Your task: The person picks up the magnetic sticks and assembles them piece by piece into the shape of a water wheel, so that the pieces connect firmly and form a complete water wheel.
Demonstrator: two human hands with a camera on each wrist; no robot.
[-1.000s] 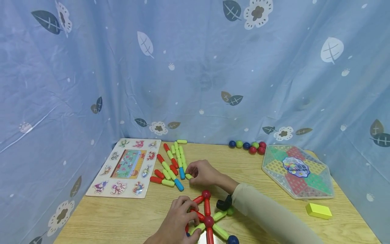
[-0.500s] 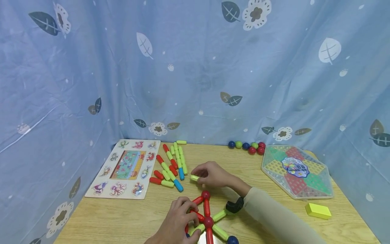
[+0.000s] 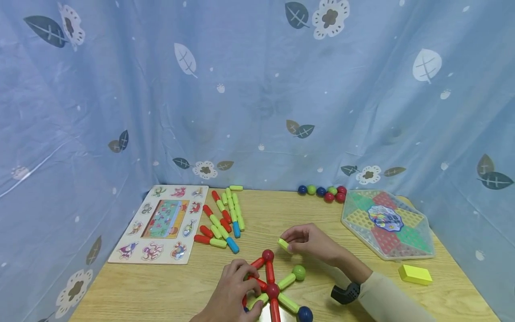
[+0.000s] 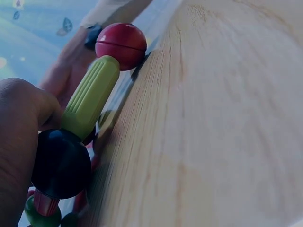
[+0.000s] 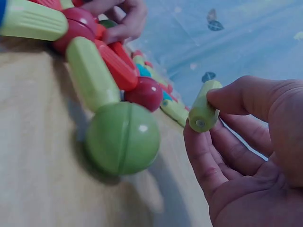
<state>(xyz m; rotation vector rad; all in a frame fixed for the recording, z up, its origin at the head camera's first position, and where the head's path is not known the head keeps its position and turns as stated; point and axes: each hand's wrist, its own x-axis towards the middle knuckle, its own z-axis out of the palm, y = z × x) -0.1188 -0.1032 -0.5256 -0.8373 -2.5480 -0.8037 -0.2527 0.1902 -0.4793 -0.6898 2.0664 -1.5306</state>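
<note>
My right hand (image 3: pixel 311 243) pinches a short yellow-green magnetic rod (image 5: pixel 203 111) between thumb and fingers, lifted off the table; a small round metal spot shows in its end. Below it lies a star-shaped model of magnetic rods and balls, with a red centre ball (image 3: pixel 272 290), red and yellow-green rods, a green ball (image 5: pixel 123 138) and a dark blue ball (image 3: pixel 305 314). My left hand (image 3: pixel 235 290) holds the model's left side, its fingers curled over the rods. In the left wrist view its thumb lies against another dark blue ball (image 4: pixel 61 163) and a yellow-green rod (image 4: pixel 91 97).
Loose red, yellow-green and blue rods (image 3: pixel 223 223) lie at the back left, beside a sea-animal puzzle board (image 3: pixel 114 257). Several balls (image 3: pixel 320 191) line the back edge. A hexagonal game box (image 3: pixel 387 223) and a yellow block (image 3: pixel 415 274) are on the right.
My right hand has taken the yellow-green rod from beside the loose rods and brought it right and nearer, exposing the green ball. The left hand has stayed on the model.
</note>
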